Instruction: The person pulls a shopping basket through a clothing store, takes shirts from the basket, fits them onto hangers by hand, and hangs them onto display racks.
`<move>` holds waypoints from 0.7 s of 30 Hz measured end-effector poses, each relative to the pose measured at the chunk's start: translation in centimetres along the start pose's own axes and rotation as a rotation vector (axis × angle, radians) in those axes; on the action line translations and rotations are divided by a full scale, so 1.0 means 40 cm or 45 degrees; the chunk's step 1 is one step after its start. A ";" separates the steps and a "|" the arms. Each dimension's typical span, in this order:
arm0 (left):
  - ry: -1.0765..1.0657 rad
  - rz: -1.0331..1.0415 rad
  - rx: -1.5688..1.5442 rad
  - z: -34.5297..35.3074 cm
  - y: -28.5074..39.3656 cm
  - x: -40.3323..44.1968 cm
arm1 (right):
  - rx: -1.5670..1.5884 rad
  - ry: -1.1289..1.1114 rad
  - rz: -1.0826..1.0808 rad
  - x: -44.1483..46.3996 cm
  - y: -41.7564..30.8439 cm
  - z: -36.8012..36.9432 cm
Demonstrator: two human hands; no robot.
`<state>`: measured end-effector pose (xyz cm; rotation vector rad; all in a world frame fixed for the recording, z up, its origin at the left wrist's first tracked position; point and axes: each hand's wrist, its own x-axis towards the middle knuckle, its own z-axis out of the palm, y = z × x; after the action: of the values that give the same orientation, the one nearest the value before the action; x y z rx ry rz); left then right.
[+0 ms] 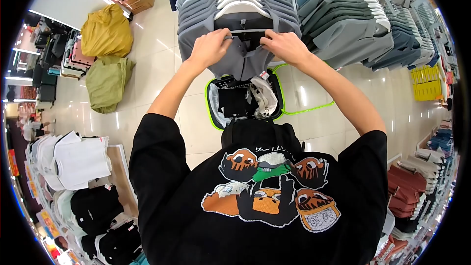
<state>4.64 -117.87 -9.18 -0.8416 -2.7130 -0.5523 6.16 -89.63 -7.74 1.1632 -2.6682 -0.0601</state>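
Note:
A dark grey collared shirt [241, 64] hangs at the front of a rack, on a white hanger [245, 8]. My left hand [212, 48] pinches the left side of its collar. On the other side, my right hand [285, 47] grips the collar's right edge, so the neck opening is spread between my hands. Some fingertips are hidden behind the fabric. Below the shirt, a black shopping basket [210, 99] with a bright green rim holds a black item [234, 102] and a beige cloth item [265, 97].
More grey shirts [196, 7] hang behind this one, and further racked shirts [343, 29] stand to the right. Yellow-brown [106, 32] and olive covered bundles [108, 83] sit on the tiled floor at left. White shirts [81, 162] hang at lower left.

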 end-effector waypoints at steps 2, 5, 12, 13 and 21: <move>-0.098 -0.190 -0.118 -0.013 0.024 0.006 | 0.039 -0.011 0.010 -0.016 0.010 -0.031; -0.300 -0.550 -0.395 -0.053 0.091 0.013 | 0.143 0.033 0.023 -0.049 0.028 -0.060; -0.167 -0.567 -0.877 -0.053 0.177 0.000 | 0.353 0.257 -0.020 -0.110 0.054 -0.097; -0.112 -0.540 -0.943 -0.059 0.200 -0.003 | 0.396 0.356 -0.058 -0.116 0.054 -0.096; -0.134 -0.486 -0.909 -0.054 0.265 -0.016 | 0.482 0.330 -0.101 -0.139 0.052 -0.110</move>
<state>11.60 -111.01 -4.49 -0.4767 -2.7883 -1.6610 9.33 -83.92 -4.27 1.2791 -2.4640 0.5660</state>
